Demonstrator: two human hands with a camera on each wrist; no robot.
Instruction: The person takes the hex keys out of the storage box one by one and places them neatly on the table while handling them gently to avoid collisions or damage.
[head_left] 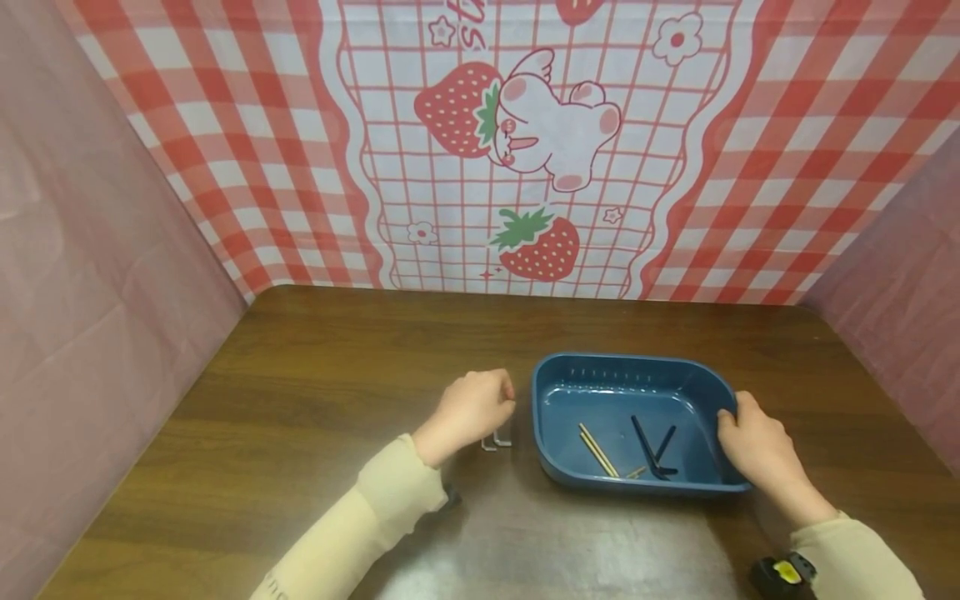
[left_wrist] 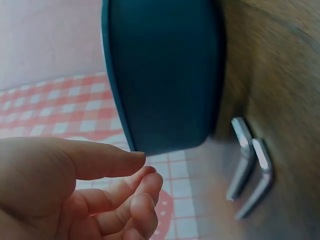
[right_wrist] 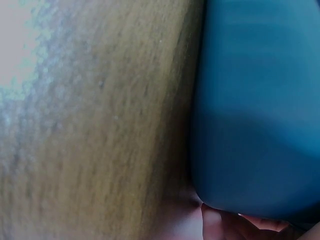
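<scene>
Loading of the blue, rectangular plastic bin with rounded corners (head_left: 637,486) appears partly complete. The bin sits upright on the brown wood-grain bench (head_left: 337,367). Its floor carries two slender gold-coloured straight rods (head_left: 600,451) side by side, a short gold-coloured piece (head_left: 637,472) near the front wall, and a cluster of black rods (head_left: 646,445), at least one bent; the exact count of black pieces cannot be told, since they overlap. Two silver L-shaped metal rods (left_wrist: 245,157) remain outside, lying next to each other on the bench just beside the bin's left end; judged from this layout, these are the visible items left to load. The left grip (head_left: 474,406) is above them, thumb and loosely curled fingers slightly apart, with nothing visible between them. The right grip (head_left: 761,444) pinches the bin's wall at its right end.
</scene>
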